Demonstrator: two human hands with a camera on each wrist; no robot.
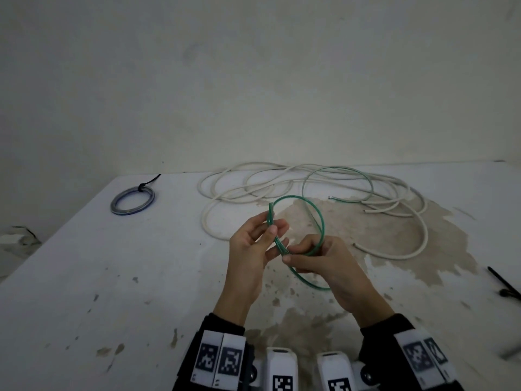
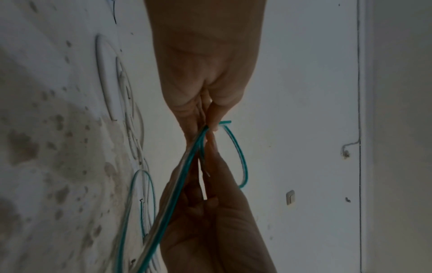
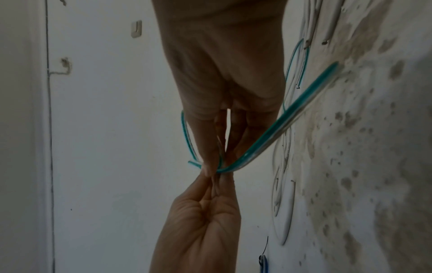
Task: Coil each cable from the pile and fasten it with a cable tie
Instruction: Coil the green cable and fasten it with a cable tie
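Above the table's middle, both hands hold a thin green cable (image 1: 293,196) wound into a small coil of a few turns. My left hand (image 1: 275,230) pinches the coil's left side between thumb and fingers. My right hand (image 1: 296,253) grips the lower turns, with one loop hanging under it. The cable's free length runs back in a wide arc to the pile. The left wrist view shows the left hand (image 2: 208,125) pinching the green strands (image 2: 177,184). In the right wrist view the right hand (image 3: 215,166) pinches the green cable (image 3: 280,116).
A tangle of thick white cable (image 1: 253,187) lies at the back of the stained white table (image 1: 112,277). A blue coil (image 1: 132,200) fastened with a black tie rests at the back left. Loose black cable ties (image 1: 504,286) lie at the right edge.
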